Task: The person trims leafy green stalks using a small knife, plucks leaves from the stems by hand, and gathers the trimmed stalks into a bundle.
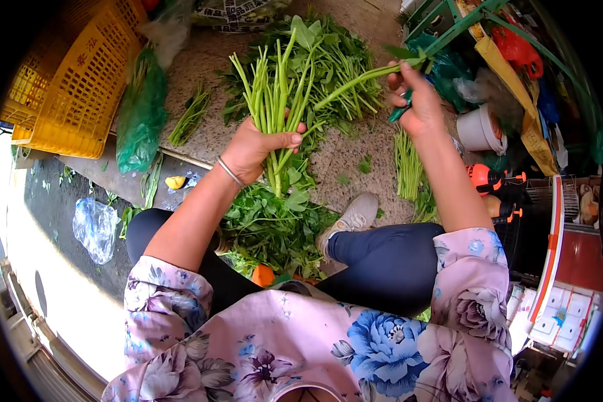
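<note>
My left hand (258, 149), with a bangle at the wrist, is wrapped round a bunch of green stems (275, 100); the leaves hang below the fist. My right hand (414, 100) is up at the right, its fingers closed on a single leafy stalk (362, 84) whose lower end points toward the bunch. Something dark green lies against the right fingers. Behind the hands a large pile of leafy greens (345, 63) rests on the stone floor. More loose leaves (268, 231) lie between my legs.
Yellow crates (87, 74) and a green plastic bag of vegetables (144, 114) stand at the left. A small stem bundle (191, 115) lies nearby. At right are another bundle (409, 167), a white bucket (479, 129) and a green metal frame (459, 33).
</note>
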A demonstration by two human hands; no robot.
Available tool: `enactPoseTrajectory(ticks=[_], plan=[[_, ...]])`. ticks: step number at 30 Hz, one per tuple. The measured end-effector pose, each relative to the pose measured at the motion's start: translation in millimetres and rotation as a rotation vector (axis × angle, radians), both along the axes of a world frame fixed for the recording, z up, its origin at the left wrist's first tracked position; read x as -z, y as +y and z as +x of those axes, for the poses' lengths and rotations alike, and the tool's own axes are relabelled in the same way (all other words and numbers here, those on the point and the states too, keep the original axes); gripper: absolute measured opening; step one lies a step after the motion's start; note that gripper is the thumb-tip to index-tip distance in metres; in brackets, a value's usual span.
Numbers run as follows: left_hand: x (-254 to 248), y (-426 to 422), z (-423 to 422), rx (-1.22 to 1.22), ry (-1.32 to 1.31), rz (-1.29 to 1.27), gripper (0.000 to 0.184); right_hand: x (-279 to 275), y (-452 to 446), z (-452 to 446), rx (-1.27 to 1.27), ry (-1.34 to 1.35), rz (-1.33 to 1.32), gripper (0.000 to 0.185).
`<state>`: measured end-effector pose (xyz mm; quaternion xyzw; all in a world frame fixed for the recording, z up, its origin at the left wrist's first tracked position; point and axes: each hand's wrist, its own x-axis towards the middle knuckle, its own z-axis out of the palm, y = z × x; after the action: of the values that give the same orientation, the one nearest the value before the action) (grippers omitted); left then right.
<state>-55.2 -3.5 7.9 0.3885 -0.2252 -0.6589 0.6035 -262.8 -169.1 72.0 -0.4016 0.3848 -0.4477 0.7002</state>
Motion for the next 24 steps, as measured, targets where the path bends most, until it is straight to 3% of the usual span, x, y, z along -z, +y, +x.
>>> enactPoseTrajectory(ticks=[3,7,13,15,18,24], plan=[[2.6,0.4,0.3,-0.006,-0.005,0.026,0.048,-12.0,-33.3,-56.4,0.14,0.01,-0.084,0.007],[-0.9,5.5,1.8,-0.025,-0.194,0.038,0.047,0.1,0.5,-154.4,0.387,0.242,-0.206,0.011],[25.4,9.1,1.5,0.065,-0.311,0.112,0.042,85.7,141.3,-315.7,0.829,0.711,0.147,0.01],[40.4,8.8,1.0,0.112,-0.342,0.129,0.041,119.1,188.0,-364.7,0.857,0.815,0.262,0.009],[61.3,6.5,0.7,0.115,-0.445,0.207,0.038,148.0,229.9,-380.7,0.883,0.76,0.38,0.011],[76.1,-2.7,-5.3,0.158,-0.516,0.244,0.036,188.5,195.8,-362.3,0.86,0.627,0.441,0.012]])
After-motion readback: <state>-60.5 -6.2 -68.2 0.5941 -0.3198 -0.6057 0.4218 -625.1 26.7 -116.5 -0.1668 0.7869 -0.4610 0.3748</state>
